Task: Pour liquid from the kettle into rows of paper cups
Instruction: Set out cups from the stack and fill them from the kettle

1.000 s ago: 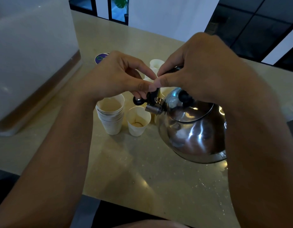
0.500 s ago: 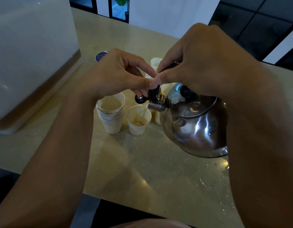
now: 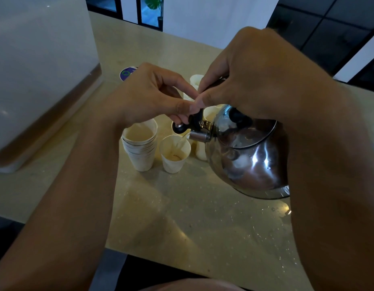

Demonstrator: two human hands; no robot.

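Observation:
A shiny steel kettle [image 3: 249, 156] hangs tilted to the left above the table. My right hand [image 3: 251, 74] grips its handle from above, hiding the handle. My left hand [image 3: 152, 97] pinches the black spout cap [image 3: 188, 122] and holds it lifted. A thin stream runs from the spout [image 3: 199, 135] into a single paper cup [image 3: 174, 155] just below it. Left of that cup stands a stack of paper cups [image 3: 141, 148]. More cups [image 3: 196, 79] sit behind my hands, partly hidden.
The beige table [image 3: 182, 223] has wet spots under and right of the kettle. A large white box [image 3: 41, 66] fills the left side. A round purple sticker or coaster [image 3: 127, 72] lies behind my left hand. The table's front edge runs close to my body.
The kettle has risen off the table and tilted further to the left. Liquid now flows from the spout into the single cup. Both hands keep their holds.

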